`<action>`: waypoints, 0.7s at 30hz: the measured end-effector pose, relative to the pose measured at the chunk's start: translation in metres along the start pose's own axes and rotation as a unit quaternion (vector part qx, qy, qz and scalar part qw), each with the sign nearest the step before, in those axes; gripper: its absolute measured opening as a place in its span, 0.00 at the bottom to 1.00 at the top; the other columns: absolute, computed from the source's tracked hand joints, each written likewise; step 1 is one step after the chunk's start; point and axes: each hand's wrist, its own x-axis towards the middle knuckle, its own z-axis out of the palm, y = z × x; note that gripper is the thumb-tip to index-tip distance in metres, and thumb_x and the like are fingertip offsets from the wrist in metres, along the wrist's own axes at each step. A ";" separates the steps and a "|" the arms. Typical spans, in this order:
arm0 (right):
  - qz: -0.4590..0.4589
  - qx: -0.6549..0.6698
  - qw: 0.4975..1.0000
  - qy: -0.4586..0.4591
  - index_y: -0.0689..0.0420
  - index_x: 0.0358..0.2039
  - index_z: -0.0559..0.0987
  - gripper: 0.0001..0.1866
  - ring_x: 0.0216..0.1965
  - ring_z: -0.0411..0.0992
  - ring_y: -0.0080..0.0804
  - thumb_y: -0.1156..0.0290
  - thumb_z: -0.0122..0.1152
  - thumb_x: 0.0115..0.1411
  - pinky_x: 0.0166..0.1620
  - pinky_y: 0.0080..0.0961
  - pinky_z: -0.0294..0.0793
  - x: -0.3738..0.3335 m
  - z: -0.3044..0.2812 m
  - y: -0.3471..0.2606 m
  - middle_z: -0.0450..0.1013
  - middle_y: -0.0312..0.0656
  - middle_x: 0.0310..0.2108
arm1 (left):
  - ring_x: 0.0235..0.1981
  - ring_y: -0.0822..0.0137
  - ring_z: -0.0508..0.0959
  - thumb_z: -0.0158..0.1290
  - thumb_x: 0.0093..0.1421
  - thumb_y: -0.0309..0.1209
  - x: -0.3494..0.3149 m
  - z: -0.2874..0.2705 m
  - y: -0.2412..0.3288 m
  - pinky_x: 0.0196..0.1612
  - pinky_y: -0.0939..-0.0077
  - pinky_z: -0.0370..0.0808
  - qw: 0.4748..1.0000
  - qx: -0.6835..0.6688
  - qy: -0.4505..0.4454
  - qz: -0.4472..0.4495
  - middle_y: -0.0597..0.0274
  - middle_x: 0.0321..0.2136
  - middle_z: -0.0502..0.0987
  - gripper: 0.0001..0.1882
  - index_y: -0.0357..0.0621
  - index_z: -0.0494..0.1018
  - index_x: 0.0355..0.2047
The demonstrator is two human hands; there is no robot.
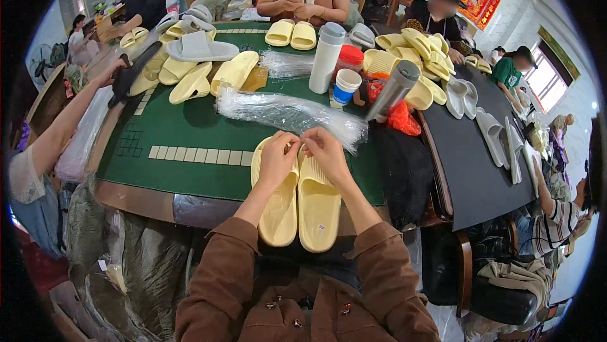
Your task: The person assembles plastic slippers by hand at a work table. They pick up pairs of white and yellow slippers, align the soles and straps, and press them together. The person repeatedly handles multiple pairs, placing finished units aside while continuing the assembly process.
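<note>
A pair of pale yellow slide slippers lies side by side at the near edge of the green table, heels toward me. Over the strap of the left slipper is my left hand, its thumb and fingertips pinched. My right hand is pinched the same way above the right slipper, and the fingertips of both hands nearly meet. Whatever is between them is too small to make out. Just beyond my hands lies a clear plastic bag of thin, whitish strands.
Loose yellow slippers and a grey slipper lie at the far left. A white tumbler, a steel tumbler and a blue-and-white cup stand at right. Grey slippers rest on a black table. Several people sit around.
</note>
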 end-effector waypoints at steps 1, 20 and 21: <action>-0.003 0.002 1.000 -0.001 0.64 0.38 0.75 0.05 0.30 0.74 0.22 0.78 0.54 0.62 0.34 0.20 0.76 0.000 0.000 0.000 0.75 0.38 0.30 | 0.22 0.64 0.74 0.55 0.57 0.24 0.000 0.000 0.000 0.27 0.71 0.69 1.000 0.002 -0.001 0.001 0.57 0.26 0.73 0.03 0.37 0.76 0.31; -0.064 -0.077 0.995 0.018 0.57 0.43 0.81 0.11 0.40 0.76 0.32 0.74 0.58 0.60 0.36 0.24 0.79 0.000 0.001 -0.001 0.73 0.45 0.48 | 0.22 0.65 0.73 0.55 0.57 0.23 0.001 0.000 -0.001 0.27 0.72 0.69 1.000 -0.006 0.011 0.018 0.57 0.25 0.73 0.03 0.35 0.75 0.30; -0.054 -0.063 0.996 0.014 0.56 0.44 0.81 0.11 0.41 0.76 0.32 0.73 0.58 0.61 0.36 0.24 0.79 0.000 0.001 0.000 0.72 0.45 0.49 | 0.22 0.65 0.73 0.55 0.57 0.23 0.001 0.001 -0.001 0.27 0.72 0.69 1.000 -0.007 0.012 0.018 0.57 0.25 0.73 0.03 0.35 0.75 0.30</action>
